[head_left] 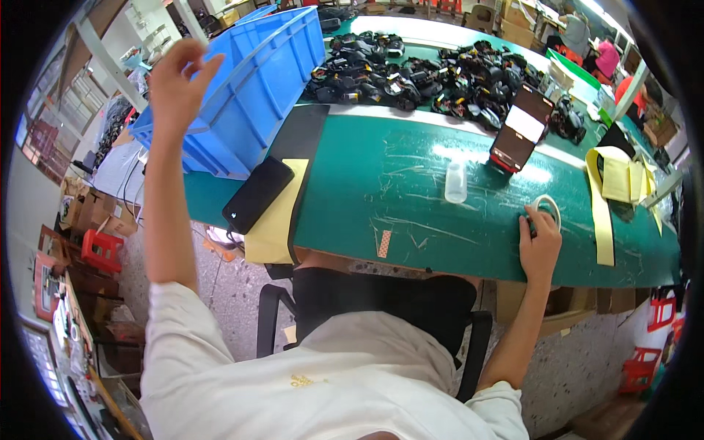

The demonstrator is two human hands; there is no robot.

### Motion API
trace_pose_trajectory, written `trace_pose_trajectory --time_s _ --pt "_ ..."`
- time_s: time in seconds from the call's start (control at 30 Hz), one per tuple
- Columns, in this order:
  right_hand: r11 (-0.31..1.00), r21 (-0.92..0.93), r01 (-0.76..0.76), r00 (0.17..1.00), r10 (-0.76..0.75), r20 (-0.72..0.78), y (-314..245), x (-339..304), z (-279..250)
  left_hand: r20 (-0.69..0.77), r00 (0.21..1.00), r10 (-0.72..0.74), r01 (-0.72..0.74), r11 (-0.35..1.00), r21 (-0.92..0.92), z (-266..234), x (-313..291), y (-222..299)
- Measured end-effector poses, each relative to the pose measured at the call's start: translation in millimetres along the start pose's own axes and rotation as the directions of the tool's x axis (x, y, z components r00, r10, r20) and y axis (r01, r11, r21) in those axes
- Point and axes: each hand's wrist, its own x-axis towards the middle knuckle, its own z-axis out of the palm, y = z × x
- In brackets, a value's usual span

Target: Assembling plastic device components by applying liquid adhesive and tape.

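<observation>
Parts [484, 77] in far blk heap are overlapped, can't be counted. Tape roll [556, 209] (x1), on bench [367, 172] R side, is part-hidden by R hand [540, 246]; touched by fingers, firm pinch can't be told. Blue bin [271, 73] (x1) is part-blocked by raised L hand [176, 86], thumb & fingers held apart. Clear cup [455, 183]: x1.

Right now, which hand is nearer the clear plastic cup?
Right: the right hand is right of the cup; the left hand is raised far left, by the blue crate.
</observation>
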Motion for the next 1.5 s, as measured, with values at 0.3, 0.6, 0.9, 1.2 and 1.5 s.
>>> trace_pose_trajectory --time_s 0.3,0.6,0.9,1.2,1.5 --pt "0.990 0.011 0.141 0.988 -0.140 -0.058 1 10 3 0.067 0.973 0.219 0.208 -0.721 -0.661 14 -147 247" --pt "0.997 0.066 0.035 0.998 -0.031 -0.057 19 -3 7 0.000 0.955 0.298 0.177 -0.565 -0.806 8 -155 231" --pt "0.996 0.071 -0.046 0.999 0.045 0.014 16 8 7 -0.064 0.944 0.323 0.064 -0.370 -0.927 -7 -161 226" --pt "1.000 0.010 -0.024 1.000 0.024 -0.009 26 3 11 -0.137 0.901 0.411 -0.055 -0.206 -0.977 -2 -138 189" --pt "0.997 0.056 -0.046 0.999 0.046 0.000 22 11 16 0.319 0.910 -0.266 0.407 0.725 -0.555 109 -199 50"
